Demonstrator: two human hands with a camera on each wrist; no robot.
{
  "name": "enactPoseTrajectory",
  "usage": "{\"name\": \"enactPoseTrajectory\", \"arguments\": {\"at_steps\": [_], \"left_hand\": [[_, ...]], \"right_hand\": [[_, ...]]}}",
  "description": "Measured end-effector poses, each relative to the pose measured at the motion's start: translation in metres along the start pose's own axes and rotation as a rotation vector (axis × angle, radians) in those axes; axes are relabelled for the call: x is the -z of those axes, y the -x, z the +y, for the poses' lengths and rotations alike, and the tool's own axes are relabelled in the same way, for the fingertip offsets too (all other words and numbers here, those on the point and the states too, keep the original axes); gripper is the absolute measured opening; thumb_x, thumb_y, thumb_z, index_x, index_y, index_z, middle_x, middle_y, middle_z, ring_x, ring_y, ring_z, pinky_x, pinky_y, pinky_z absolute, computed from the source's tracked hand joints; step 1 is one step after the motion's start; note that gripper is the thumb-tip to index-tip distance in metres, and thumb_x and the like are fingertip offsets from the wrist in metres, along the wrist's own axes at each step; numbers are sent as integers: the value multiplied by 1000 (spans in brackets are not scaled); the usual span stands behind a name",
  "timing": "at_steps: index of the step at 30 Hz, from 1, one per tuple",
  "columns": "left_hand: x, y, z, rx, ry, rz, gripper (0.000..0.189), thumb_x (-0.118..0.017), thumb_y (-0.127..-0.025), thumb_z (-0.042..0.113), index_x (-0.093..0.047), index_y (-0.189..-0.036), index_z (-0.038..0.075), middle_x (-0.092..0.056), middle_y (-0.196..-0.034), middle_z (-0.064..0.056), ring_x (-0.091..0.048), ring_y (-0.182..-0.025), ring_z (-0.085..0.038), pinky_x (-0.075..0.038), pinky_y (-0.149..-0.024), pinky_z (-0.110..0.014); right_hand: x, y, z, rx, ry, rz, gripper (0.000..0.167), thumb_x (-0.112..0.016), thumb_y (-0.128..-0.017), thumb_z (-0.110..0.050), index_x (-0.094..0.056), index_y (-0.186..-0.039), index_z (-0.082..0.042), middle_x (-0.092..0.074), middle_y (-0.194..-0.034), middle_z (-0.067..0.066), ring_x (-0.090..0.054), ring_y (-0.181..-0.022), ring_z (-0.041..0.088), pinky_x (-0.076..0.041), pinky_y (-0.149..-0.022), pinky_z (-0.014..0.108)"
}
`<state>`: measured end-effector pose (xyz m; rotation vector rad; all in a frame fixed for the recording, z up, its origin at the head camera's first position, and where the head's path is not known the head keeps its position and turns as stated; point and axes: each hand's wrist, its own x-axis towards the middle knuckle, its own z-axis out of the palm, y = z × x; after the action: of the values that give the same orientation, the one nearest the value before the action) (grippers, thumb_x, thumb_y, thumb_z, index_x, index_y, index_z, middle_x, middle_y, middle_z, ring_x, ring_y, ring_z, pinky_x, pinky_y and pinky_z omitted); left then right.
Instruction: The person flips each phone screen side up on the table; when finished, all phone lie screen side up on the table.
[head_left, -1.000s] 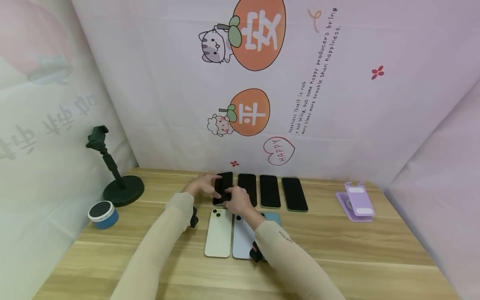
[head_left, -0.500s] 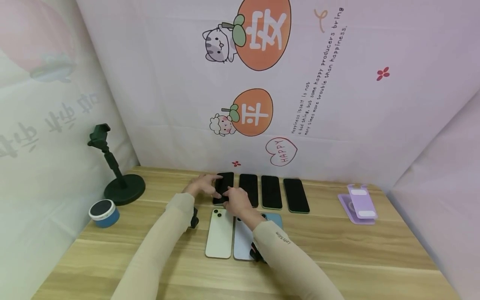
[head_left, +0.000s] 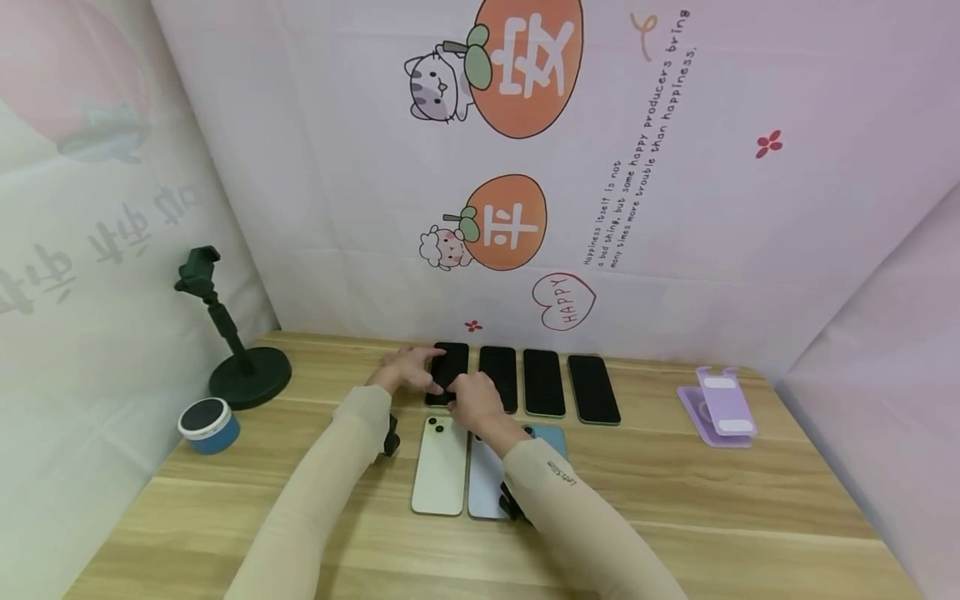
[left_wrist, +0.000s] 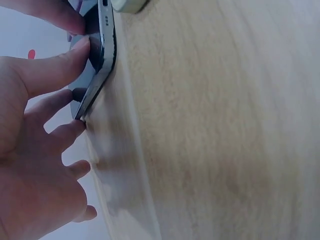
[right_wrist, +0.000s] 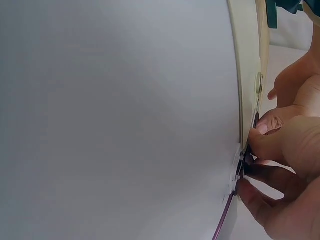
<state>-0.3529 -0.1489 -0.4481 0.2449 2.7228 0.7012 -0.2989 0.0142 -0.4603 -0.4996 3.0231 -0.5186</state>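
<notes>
A black-screened smartphone lies face up at the left end of the back row. My left hand is at its left side; in the left wrist view the thumb is over the screen and a fingertip meets the phone's edge. From the right, my right hand holds the same phone near its lower right corner with thumb and fingers. Under my right wrist lie a lavender phone and a blue phone, partly hidden. To their left is a cream phone, camera side up.
Three more black-screened phones, including one at the right end, continue the back row. A dark green phone stand and a blue round container stand at left. A lilac folding stand sits at right. A printed cloth hangs behind.
The head view shifts slightly. Both hands stay at the leftmost black phone, which now sits a touch straighter, with the right fingers still at its lower right.
</notes>
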Motion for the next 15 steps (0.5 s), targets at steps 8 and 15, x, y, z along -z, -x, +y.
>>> {"name": "enactPoseTrajectory", "arguments": {"at_steps": [8,15], "left_hand": [[1,-1,3,-29,49,-5,75,-72,-94,22,-38,-162,16,-30,-171,-17,-21,-159,-46,-6,-125,-76],[1,-9,27,-160,-168,115,63,-68,-97,21,-48,-156,13,-46,-163,-15,-37,-153,-44,-26,-126,-65]], "right_hand": [[8,5,6,24,-29,-26,35,-68,-101,-19,-70,-135,-10,-66,-144,13,-72,-110,29,-62,-92,40],[32,22,30,122,-58,46,36,-67,-102,-19,-69,-134,-2,-79,-116,16,-76,-87,31,-62,-79,40]]}}
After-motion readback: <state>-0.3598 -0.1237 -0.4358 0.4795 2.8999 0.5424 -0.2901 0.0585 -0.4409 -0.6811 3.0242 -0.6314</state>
